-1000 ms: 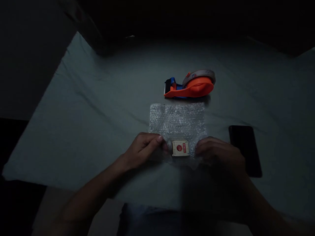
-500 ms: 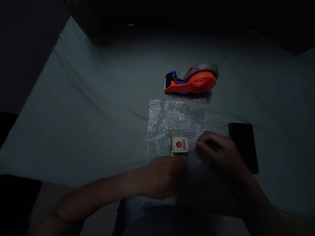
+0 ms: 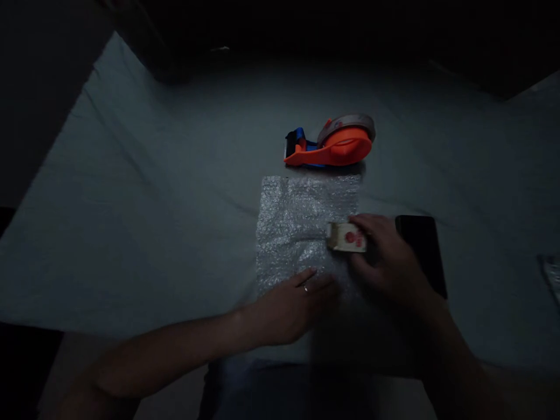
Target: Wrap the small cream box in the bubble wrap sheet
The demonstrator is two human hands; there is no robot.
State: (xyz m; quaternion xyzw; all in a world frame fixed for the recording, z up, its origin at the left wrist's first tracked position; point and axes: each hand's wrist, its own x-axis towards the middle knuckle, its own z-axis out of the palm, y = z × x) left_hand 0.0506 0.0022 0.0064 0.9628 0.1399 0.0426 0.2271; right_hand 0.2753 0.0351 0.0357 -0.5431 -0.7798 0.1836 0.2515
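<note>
My right hand grips a small cream-coloured box with red markings between thumb and fingers, over the right side of a bubble wrap sheet. The box's printed face points up and its left end looks brownish. My left hand lies with fingers stretched out on the near edge of the sheet, a ring on one finger; its fingertips are dim and slightly blurred.
An orange and blue tape dispenser with a roll of tape lies beyond the sheet. A black phone rests right of my right hand. Pale cloth covers the table. Something shiny shows at the right edge.
My right hand has taken hold of the box and moved it up and to the right off its place on the sheet. My left hand's fingers have opened out. The view has shifted slightly.
</note>
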